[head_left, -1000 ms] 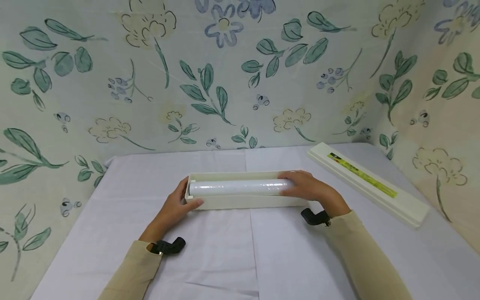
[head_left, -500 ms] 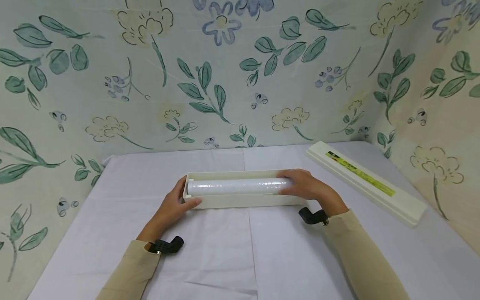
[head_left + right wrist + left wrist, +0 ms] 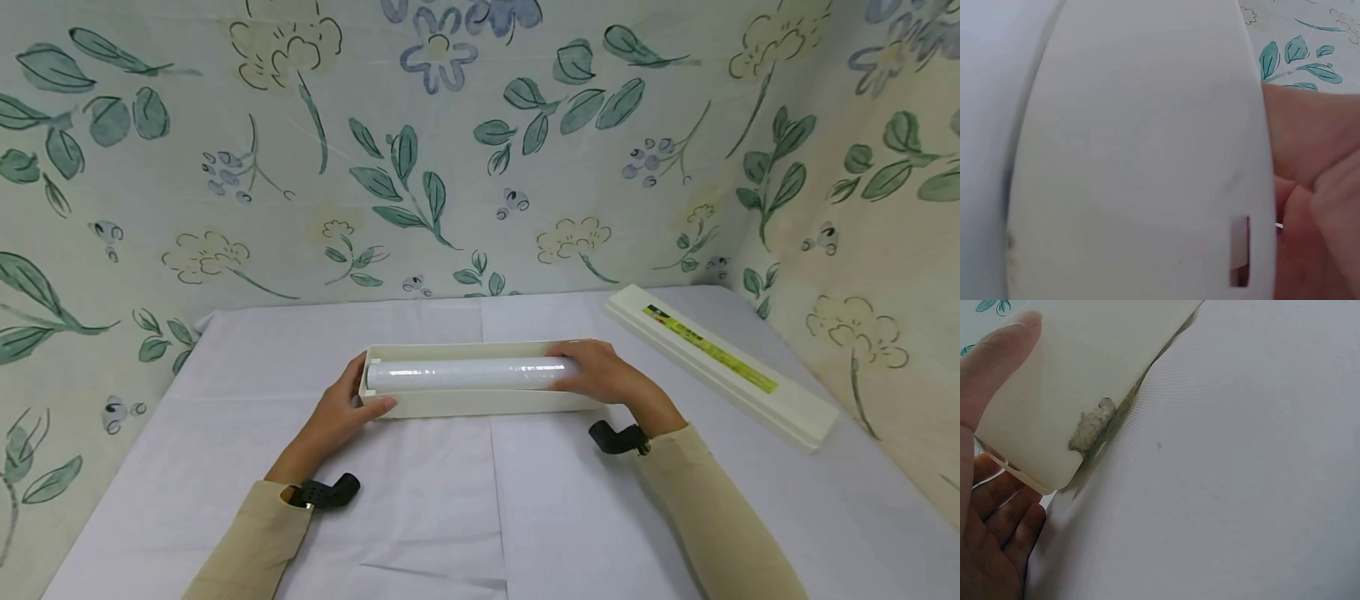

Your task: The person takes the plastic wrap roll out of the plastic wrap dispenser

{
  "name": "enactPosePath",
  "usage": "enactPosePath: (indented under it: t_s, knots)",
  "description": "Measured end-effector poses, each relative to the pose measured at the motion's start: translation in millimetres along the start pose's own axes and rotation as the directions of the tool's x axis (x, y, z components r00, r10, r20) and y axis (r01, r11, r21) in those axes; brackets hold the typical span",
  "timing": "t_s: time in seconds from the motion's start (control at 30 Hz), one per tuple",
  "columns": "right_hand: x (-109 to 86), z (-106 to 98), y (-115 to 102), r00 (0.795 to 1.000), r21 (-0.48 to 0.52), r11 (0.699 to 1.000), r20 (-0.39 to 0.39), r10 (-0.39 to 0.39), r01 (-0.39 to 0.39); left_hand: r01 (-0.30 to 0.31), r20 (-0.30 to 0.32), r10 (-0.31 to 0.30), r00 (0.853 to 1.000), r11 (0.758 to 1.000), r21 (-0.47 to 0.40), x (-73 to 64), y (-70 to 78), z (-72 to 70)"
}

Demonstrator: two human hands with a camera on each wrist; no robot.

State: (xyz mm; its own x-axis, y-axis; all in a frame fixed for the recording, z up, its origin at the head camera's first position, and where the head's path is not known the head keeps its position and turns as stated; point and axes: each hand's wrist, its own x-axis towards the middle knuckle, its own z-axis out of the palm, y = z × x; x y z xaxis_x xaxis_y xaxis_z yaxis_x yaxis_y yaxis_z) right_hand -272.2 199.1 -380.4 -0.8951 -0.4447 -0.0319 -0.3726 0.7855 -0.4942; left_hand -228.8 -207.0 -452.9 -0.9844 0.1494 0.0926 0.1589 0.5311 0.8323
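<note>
A long cream-white box (image 3: pixel 480 404), without a cover on top, lies crosswise on the table in the head view. Inside it is a shiny roll of cling film (image 3: pixel 465 374). My left hand (image 3: pixel 341 415) grips the box's left end; in the left wrist view its thumb (image 3: pixel 1004 353) presses the front wall while the other fingers curl behind the end. At the right end, my right hand (image 3: pixel 600 372) reaches over the box and holds the roll's end, which its fingers partly hide. The right wrist view shows the box wall (image 3: pixel 1141 144) with a small slot, the hand beyond it.
A matching long lid (image 3: pixel 720 367) with a yellow-green label lies slantwise at the right of the white-covered table (image 3: pixel 420 500). Floral cloth (image 3: pixel 465 167) hangs behind and at the sides. A whitish, rough patch (image 3: pixel 1092 428) marks the box's lower edge.
Everything has slid slightly left in the head view, as if the head turned a little. Both hands keep their hold, with the box and roll looking the same.
</note>
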Motion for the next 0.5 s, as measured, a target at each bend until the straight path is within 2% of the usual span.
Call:
enactPosePath:
  t_s: [0.37,0.5]
  knots:
    - [-2.9,0.5,0.9,0.998,0.059,0.998,-0.055,-0.029,0.032,0.008,0.007,-0.008,1.0,1.0,-0.008,-0.6,1.6,0.1]
    - [-2.8,-0.4,-1.0,0.998,0.084,0.996,-0.057,-0.005,0.009,0.015,0.003,-0.015,1.0,1.0,-0.005,-0.4,1.7,-0.3]
